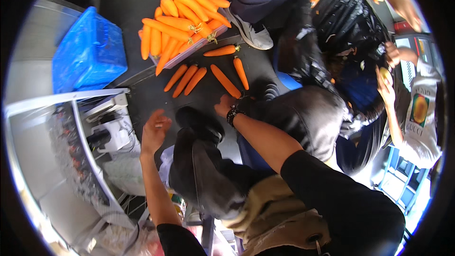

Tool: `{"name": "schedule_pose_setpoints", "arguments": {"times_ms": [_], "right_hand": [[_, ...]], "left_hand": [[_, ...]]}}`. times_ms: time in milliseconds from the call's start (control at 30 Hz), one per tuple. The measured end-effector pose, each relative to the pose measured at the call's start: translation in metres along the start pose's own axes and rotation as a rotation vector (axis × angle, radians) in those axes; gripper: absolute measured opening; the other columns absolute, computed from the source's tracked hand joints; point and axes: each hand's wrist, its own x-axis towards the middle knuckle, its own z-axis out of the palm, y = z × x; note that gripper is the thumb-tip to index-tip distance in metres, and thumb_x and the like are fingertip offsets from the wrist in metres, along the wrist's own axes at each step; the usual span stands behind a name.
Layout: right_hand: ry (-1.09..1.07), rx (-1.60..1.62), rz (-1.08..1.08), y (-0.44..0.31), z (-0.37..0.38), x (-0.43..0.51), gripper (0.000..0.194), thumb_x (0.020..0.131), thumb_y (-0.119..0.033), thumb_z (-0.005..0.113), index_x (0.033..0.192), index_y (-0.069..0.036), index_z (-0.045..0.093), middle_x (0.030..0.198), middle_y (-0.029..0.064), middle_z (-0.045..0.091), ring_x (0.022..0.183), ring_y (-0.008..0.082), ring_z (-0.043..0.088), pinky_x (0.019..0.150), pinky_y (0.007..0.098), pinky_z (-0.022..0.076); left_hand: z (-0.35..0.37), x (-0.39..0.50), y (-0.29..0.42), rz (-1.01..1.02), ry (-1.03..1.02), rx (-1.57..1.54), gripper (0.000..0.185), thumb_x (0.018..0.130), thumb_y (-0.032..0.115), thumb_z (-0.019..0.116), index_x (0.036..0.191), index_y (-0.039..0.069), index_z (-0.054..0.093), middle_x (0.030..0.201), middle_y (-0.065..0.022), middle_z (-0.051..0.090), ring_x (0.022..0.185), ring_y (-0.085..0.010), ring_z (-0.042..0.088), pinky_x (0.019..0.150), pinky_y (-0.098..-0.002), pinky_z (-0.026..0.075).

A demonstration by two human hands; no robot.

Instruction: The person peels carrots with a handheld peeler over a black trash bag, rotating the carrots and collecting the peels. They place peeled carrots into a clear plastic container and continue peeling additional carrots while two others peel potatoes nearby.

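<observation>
My left hand (155, 131) hangs over the dark floor with its fingers loosely bent and apart, nothing visible in it. My right hand (225, 105), a beaded bracelet at the wrist, is low, close to the stem end of a loose carrot (225, 81); its fingers are partly hidden, so I cannot tell whether it grips anything. Three carrots (185, 80) lie side by side on the floor (149, 94). Another carrot (241, 73) and a further carrot (221, 50) lie to their right. Beyond them, a plastic bin (186, 54) is heaped with carrots (185, 17).
A blue plastic container (89, 53) stands at the left, above a white metal rack (76, 128). A black bag-lined bin (341, 28) holds scraps at the right. One person's shoe (253, 32) is beside the carrots; another person's hand (386, 85) holds a pale item over the bin.
</observation>
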Motion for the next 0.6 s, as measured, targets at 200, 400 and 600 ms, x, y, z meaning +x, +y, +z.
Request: {"name": "schedule_pose_setpoints", "arguments": {"times_ms": [200, 400, 600], "right_hand": [[0.142, -0.367, 0.139, 0.033, 0.0, 0.121, 0.076, 0.072, -0.053, 0.077, 0.136, -0.021, 0.052, 0.158, 0.0282, 0.004, 0.143, 0.0525, 0.012, 0.114, 0.0601, 0.023], [0.354, -0.344, -0.109, 0.066, 0.029, 0.166, 0.064, 0.066, -0.047, 0.081, 0.115, -0.009, 0.064, 0.124, 0.0233, 0.04, 0.113, 0.0425, 0.041, 0.096, 0.0529, 0.0401], [0.149, 0.132, -0.195, 0.062, 0.04, 0.127, 0.06, 0.066, -0.041, 0.08, 0.11, -0.002, 0.067, 0.114, 0.025, 0.047, 0.112, 0.0384, 0.043, 0.096, 0.0438, 0.0419]], "left_hand": [[0.079, 0.135, -0.092, -0.1, -0.208, -0.032, 0.049, 0.087, 0.028, 0.075, 0.124, 0.0, 0.059, 0.108, -0.0186, 0.069, 0.095, -0.0272, 0.07, 0.083, -0.0359, 0.054], [0.215, 0.186, -0.118, -0.012, -0.294, -0.486, 0.051, 0.087, 0.028, 0.076, 0.124, -0.002, 0.058, 0.106, -0.0163, 0.07, 0.091, -0.0225, 0.069, 0.082, -0.0346, 0.054], [0.266, 0.188, -0.094, -0.409, -0.41, -0.779, 0.055, 0.092, 0.025, 0.071, 0.135, 0.001, 0.048, 0.112, -0.0108, 0.064, 0.102, -0.0208, 0.064, 0.087, -0.0357, 0.054]]}}
